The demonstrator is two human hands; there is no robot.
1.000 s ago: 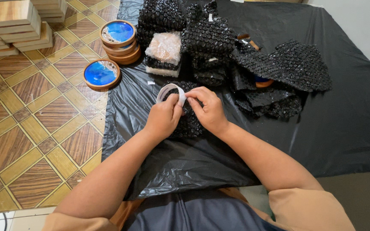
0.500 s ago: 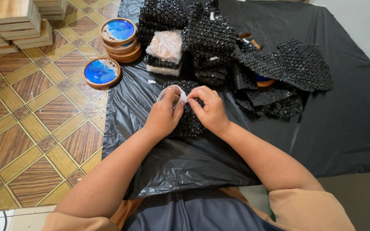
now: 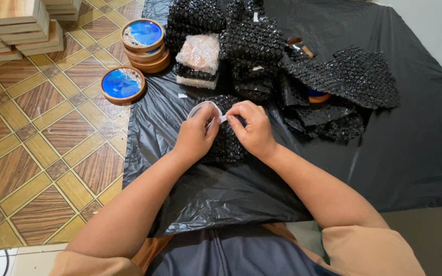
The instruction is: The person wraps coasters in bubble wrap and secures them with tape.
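My left hand (image 3: 196, 134) grips a roll of clear tape (image 3: 204, 109) just above a round parcel wrapped in black bubble wrap (image 3: 227, 144) that lies on the black plastic sheet (image 3: 415, 153). My right hand (image 3: 253, 129) pinches the loose end of the tape next to the roll, over the same parcel. Both hands are close together, fingers nearly touching.
Wrapped black bubble-wrap parcels (image 3: 251, 41) and loose bubble-wrap pieces (image 3: 356, 76) lie at the back of the sheet. A stack of round blue-topped wooden coasters (image 3: 144, 43) and a single one (image 3: 122, 85) sit on the tiled floor. Wooden boxes (image 3: 19, 28) are stacked far left.
The hands have stayed over the parcel; the right fingers have shifted to pinch the tape end while the left keeps the roll.
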